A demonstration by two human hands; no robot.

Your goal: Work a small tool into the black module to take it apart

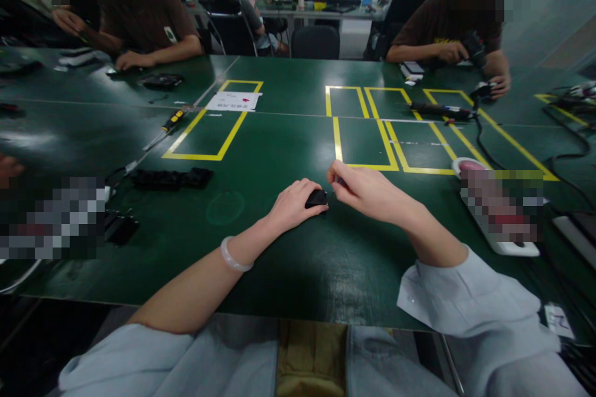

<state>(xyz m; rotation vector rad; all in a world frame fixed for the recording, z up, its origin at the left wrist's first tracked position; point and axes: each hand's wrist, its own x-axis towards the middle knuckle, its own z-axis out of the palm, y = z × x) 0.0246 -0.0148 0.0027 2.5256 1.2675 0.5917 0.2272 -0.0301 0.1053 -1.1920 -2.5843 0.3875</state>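
Note:
My left hand (298, 203) rests on the green table with its fingers wrapped round a small black box-shaped part (316, 199). Close to that part's right end is my right hand (361, 191), its thumb and fingers pinched together. A thin dark piece shows between the right fingertips and the black part, too small to name. Whether it touches the part I cannot tell. To the left of my left hand lies a row of black blocks (172, 178).
Yellow tape outlines (367, 167) mark the table (279, 279). A pen-shaped black power tool (440, 111) with a cable lies right. A yellow-black screwdriver (173, 121) and a paper sign (234, 101) lie left. A white tray (516, 248) stands near my right arm. People sit opposite.

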